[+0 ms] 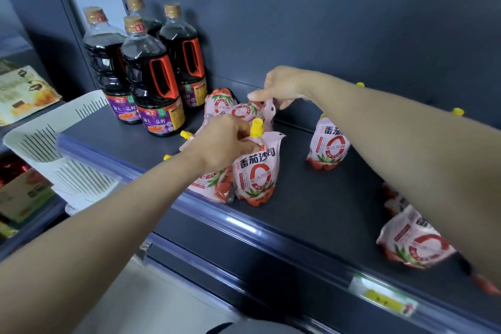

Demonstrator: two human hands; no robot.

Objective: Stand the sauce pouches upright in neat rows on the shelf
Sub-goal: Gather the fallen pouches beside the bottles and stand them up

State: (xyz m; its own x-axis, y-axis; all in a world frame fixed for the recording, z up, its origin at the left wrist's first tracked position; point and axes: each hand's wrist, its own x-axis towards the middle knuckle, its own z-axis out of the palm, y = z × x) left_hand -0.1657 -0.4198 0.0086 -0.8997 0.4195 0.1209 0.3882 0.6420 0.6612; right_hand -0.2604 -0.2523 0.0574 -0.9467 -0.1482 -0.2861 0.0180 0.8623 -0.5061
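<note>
Red-and-white sauce pouches with yellow caps stand on a dark shelf (311, 198). My left hand (225, 144) grips the top of an upright front pouch (256, 171) beside its yellow cap, with another pouch (214, 184) leaning to its left. My right hand (282, 87) pinches the top edge of a pouch (245, 111) behind it, near a further pouch (218, 99). One pouch (326, 144) stands alone mid-shelf. Another pouch (414, 238) stands at the front right, partly hidden under my right forearm.
Several dark soy sauce bottles (153, 76) with red handles stand at the shelf's left end. A white slotted basket (54, 144) sits left of the shelf. Boxed goods (21, 92) fill the neighbouring shelves. A yellow price tag (383, 297) hangs on the shelf's front rail.
</note>
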